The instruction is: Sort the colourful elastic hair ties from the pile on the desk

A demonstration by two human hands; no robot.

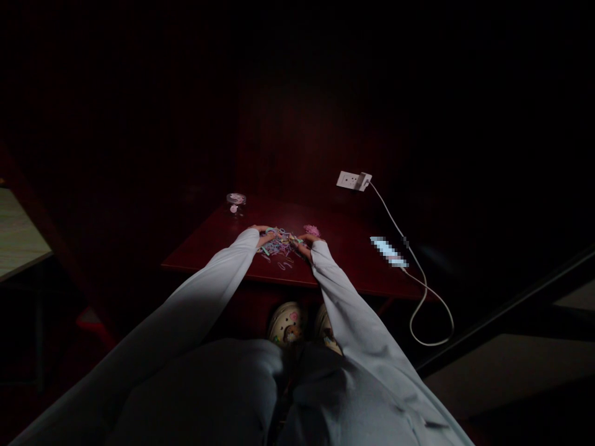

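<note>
A loose pile of small, thin elastic hair ties (pixel 277 249) in pastel purple, blue, green and pink lies on the dark red table (pixel 344 263). My left hand (pixel 264 236) is at the left side of this pile, fingers curled in and closed on hair ties. From the right, my right hand (pixel 303 245) reaches in with thumb and fingers pinched together over a hair tie at the pile's edge. Which single ties they grip is too small to make out. Just behind my right hand sits a separate pink bunch of hair ties (pixel 312 230).
A clear lidded jar (pixel 236 204) stands at the table's back left. On the right lies a phone with a blurred screen (pixel 389 252), its white cable (pixel 425 285) running to a wall socket (pixel 353 180). My clogs (pixel 288 323) show below the front edge.
</note>
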